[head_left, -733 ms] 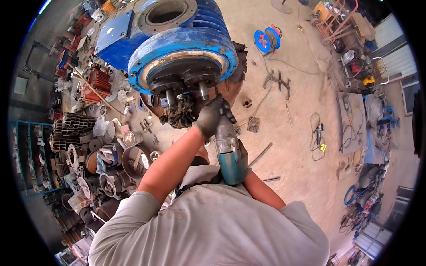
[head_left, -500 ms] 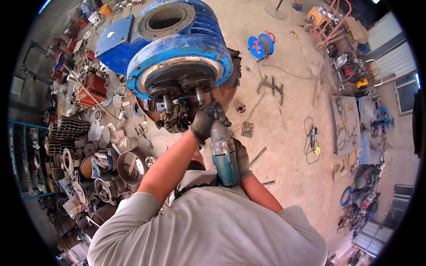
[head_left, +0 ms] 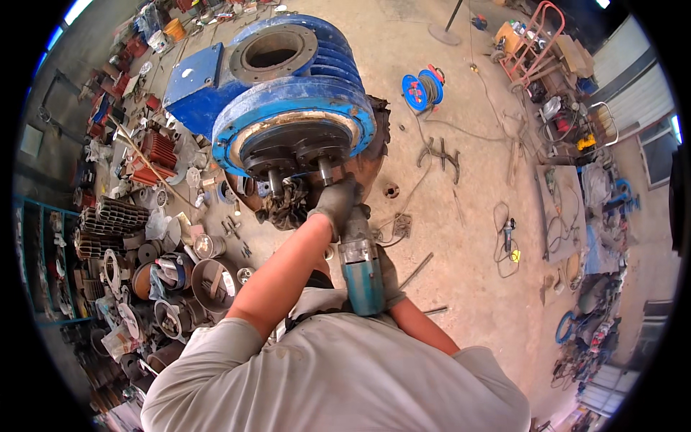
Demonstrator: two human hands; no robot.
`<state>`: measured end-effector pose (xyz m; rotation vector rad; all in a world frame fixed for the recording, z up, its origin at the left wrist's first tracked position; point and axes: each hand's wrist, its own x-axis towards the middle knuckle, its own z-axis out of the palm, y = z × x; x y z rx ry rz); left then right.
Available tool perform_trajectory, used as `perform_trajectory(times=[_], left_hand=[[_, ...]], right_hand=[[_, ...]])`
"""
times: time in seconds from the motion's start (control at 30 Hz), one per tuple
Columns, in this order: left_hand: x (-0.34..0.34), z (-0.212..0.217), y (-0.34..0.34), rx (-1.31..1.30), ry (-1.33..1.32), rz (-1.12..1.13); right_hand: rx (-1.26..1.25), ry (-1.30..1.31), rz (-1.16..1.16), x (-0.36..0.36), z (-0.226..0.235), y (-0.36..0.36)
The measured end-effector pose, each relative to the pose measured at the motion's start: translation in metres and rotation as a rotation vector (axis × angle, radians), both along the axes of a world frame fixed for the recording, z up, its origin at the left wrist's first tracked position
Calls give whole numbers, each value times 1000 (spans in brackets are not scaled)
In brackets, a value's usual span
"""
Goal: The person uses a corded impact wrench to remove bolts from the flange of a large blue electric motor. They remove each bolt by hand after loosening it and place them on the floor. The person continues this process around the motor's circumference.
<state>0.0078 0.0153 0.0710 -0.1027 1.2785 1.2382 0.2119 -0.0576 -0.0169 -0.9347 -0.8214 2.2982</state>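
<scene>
A teal impact wrench [head_left: 362,277] with a grey metal nose points away from me, toward a large blue machine housing [head_left: 288,108]. My left hand [head_left: 337,203], in a dark glove, is closed round the wrench's front end, just below the right one of two steel shafts [head_left: 326,171]. Its fingertips and the socket are hidden. My right hand [head_left: 389,279], also gloved, grips the wrench from its right side, partly behind the body. A crumpled dark rag [head_left: 284,209] lies beneath the left shaft [head_left: 275,184].
Several metal rings, drums [head_left: 216,283] and finned castings [head_left: 115,216] crowd the floor on the left. To the right lie a blue cable reel [head_left: 423,91], a gear puller [head_left: 439,154] and an angle grinder [head_left: 509,234] with its cord. A red hand truck [head_left: 533,43] stands at far right.
My left hand has turned over the wrench's front end, so its back now covers the socket. The whole scene sits slightly lower in view. Both hands stay on the wrench.
</scene>
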Motion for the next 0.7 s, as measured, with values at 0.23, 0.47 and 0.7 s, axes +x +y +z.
perform_trajectory(times=[0.23,0.47,0.7], left_hand=[[-13,-25,-14,273,-116,24],[-25,-68,-12,561,-412,185],[-37,-84,-5,710,-516,98]], right_hand=[[855,-467,150,1,-19,-3],[438,-204,53,-3,-45,-7],[412,-187,68,-1,-58,-4]])
